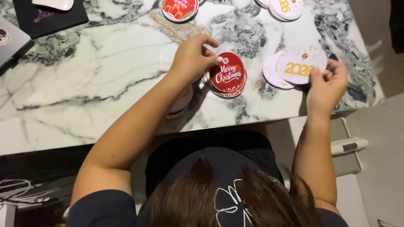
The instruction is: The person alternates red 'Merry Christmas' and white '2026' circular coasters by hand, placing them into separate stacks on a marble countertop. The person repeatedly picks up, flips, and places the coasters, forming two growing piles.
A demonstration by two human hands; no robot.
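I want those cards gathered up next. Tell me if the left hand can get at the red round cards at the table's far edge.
Probably yes. The left hand rests on the near red stack, and the marble table between it and the far red cards looks bare, so nothing blocks a forward stretch.

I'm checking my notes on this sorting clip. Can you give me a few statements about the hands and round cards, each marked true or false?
1. The left hand touches the stack of red round cards. True.
2. The right hand rests on a laptop. False: it is at the white round cards with gold print.
3. The table is plain wood. False: it is white marble with dark veins.
4. More round cards lie at the far edge, red ones and white ones. True.
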